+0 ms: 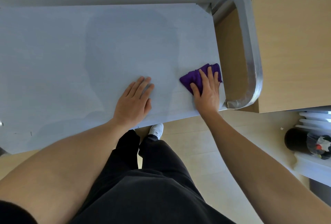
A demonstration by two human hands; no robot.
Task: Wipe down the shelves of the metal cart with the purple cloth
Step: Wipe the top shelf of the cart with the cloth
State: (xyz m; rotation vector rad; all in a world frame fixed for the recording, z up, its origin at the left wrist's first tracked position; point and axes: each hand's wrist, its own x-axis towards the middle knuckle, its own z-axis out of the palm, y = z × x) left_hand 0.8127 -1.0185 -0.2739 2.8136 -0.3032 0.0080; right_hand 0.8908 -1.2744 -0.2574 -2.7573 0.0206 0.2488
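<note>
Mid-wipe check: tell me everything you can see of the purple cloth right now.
The purple cloth is a soft, fuzzy-looking fabric, bunched into folds rather than spread flat. It lies on the pale grey top shelf of the metal cart, near the shelf's right end, close to the curved metal handle. The right hand presses down on it with straight, spread fingers, covering its middle; folds show beyond the fingertips and a corner sticks out to the left.

Pale grey cart top shelf (71,53), purple cloth (192,77) near its right edge, both hands flat on it
</note>
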